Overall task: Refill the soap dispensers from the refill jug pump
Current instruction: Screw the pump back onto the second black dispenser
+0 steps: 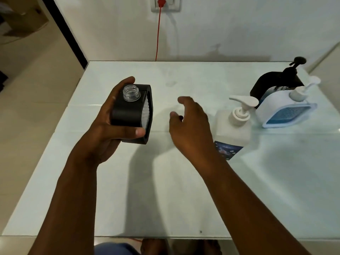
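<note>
The right hand (189, 124) is blurred, empty, fingers loosely curled, and its wrist hides the lower left of the refill jug (232, 133) just beside it. A black pump dispenser (272, 83) stands partly hidden behind the white and blue dispenser (281, 109). The left hand (110, 126) grasps the black dispenser (132, 115), uncapped, above the table (165, 190), well left of the jug.

Our left hand (110, 124) fingers wrap a dispenser (132, 115) with an open top. Our right hand (189, 124) fingers point toward it. Behind the right hand sits the jug (233, 126), two more dispensers (283, 105) beyond.
</note>
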Available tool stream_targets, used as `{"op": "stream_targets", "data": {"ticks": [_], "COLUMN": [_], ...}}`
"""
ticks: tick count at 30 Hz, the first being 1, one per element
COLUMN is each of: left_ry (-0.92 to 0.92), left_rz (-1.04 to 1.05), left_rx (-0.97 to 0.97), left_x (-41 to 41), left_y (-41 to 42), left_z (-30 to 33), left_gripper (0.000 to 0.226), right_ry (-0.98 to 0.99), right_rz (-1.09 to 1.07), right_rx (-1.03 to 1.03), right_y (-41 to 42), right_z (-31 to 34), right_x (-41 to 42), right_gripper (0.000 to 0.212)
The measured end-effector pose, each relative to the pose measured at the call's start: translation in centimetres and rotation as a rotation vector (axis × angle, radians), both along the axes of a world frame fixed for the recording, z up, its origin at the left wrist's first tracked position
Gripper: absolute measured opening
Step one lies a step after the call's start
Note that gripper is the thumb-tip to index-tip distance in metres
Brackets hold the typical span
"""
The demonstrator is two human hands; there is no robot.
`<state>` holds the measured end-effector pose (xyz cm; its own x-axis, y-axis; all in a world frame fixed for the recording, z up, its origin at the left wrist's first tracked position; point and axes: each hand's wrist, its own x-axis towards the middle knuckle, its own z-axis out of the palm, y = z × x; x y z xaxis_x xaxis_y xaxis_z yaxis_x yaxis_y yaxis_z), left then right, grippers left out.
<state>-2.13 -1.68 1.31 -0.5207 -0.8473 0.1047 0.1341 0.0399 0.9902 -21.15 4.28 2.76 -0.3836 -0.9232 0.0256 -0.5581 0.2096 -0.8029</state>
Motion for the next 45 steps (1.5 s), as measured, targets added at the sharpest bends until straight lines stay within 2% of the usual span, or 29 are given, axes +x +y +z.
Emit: {"op": "stream_targets", "data": {"ticks": [4,8,17,21,26,31,41,45], "left_ry": [0.009,0.018,0.028,0.037,0.03,0.015,-0.002,-0.011], "left_rz": [-0.002,-0.01,-0.013,-0.003,-0.01,-0.001,0.026,-0.01], "left_rx": [0.001,0.013,0.034,0.039,0.062,0.081,0.106,0.117], "left_x": [-0.4,-0.8,-0.9,-1.0,-1.3,-1.7,-2.9,-4.3], "left_y": [0.0,0.0,-0.2,-0.2,0.0,0.2,0.5,0.8], "left_z": [-0.3,-0.7,-0.9,-0.8,-0.6,-0.4,-0.1,-0.1], "left_gripper": [0.124,0.125,0.124,0.124,0.123,0.121,0.123,0.121], "right_ry": [0.241,0.371,0.47,0.464,0.445,0.373,0.242,0.077], "right_rz": [0.087,0.084,0.065,0.034,0.004,-0.02,-0.099,-0.114], "right_rx": [0.134,0.216,0.186,0.129,0.066,-0.084,-0.571,-0.704], "right_y": [0.0,0.0,-0.3,-0.4,-0.3,-0.6,-0.2,0.4], "right_z": [-3.7,-5.3,-6.2,-6.4,-6.9,-5.1,3.9,6.8], "right_x": [0.3,0.0,-0.1,-0.6,-1.6,-1.4,-1.1,-1.8], "right_gripper": [0.046,0.048,0.045,0.032,0.025,0.022,0.017,0.018]}}
